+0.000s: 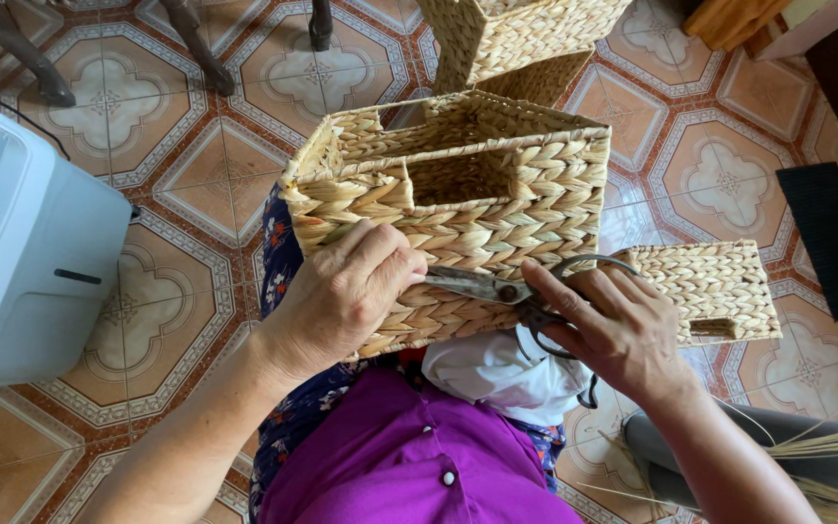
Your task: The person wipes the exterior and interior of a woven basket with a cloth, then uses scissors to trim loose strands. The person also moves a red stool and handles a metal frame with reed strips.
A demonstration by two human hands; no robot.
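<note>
Two hands: both pressed on a woven basket point(458, 194) at frame centre.
Left grip point(341, 291): fingers curled on the basket front, holding nothing else.
Right grip point(613, 330): closed through scissors point(506, 289), blades pointing left toward the left hand.

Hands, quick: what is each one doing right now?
Left hand: closed against the front of the woven basket, steadying it.
Right hand: closed on the scissors, fingers through the handle loops, blades against the basket's weave.

Chunky woven straw basket point(497, 184), rectangular with a cut-out handle slot, sits tipped on the lap. Dark metal scissors point(497, 288) lie flat against its front side, blades pointing left.
</note>
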